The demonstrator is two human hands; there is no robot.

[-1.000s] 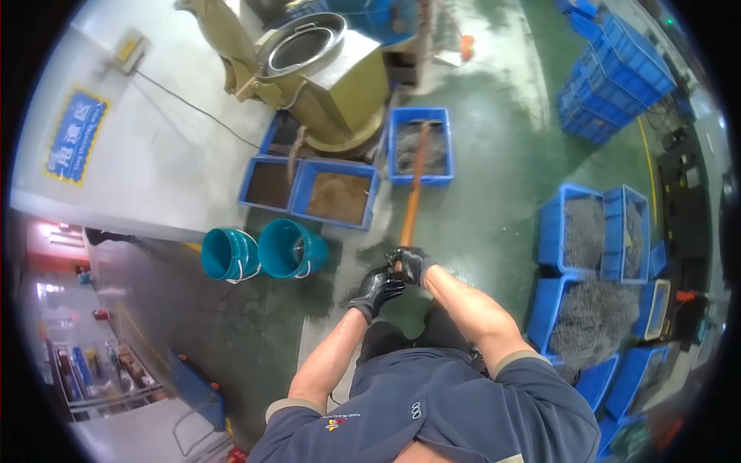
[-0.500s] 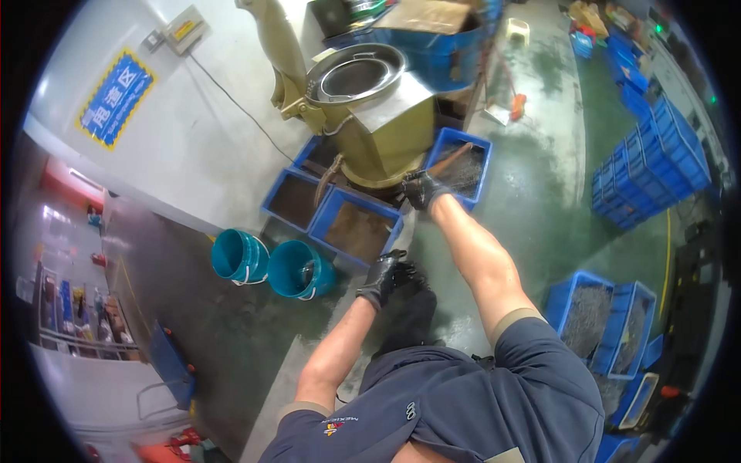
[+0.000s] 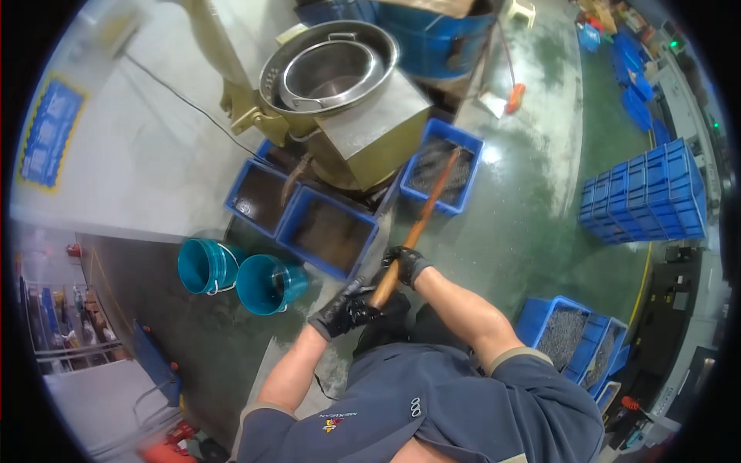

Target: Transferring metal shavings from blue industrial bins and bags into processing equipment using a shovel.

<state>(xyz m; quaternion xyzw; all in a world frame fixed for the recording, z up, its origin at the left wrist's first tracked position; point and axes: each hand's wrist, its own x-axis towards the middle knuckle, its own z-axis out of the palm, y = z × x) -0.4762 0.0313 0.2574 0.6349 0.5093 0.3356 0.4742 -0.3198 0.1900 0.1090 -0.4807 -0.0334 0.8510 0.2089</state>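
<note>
A long wooden handle (image 3: 429,208) slants from in front of my body to a blue crate (image 3: 472,176) of dark grey loose material. Whatever is on its far end cannot be made out. My right hand (image 3: 407,265), in a black glove, is wrapped round the handle close to its near end. Beside the rounded butt is my left hand (image 3: 344,310), also black-gloved, with its fingers apart and not closed round the wood. Beyond the hands stands an olive-green machine (image 3: 378,131) with a round steel bowl (image 3: 332,73) on top.
Two blue crates with brownish contents (image 3: 323,231) (image 3: 258,199) sit at the machine's foot. Two teal buckets (image 3: 207,266) (image 3: 270,285) stand to the left. Stacked blue crates (image 3: 644,193) rise at the right; filled crates (image 3: 562,332) are nearer me. An orange-handled tool (image 3: 515,98) lies beyond.
My right hand has drawn the wooden handle back toward me, away from the machine. My left hand has come to its butt end. The view has shifted, bringing the machine nearer.
</note>
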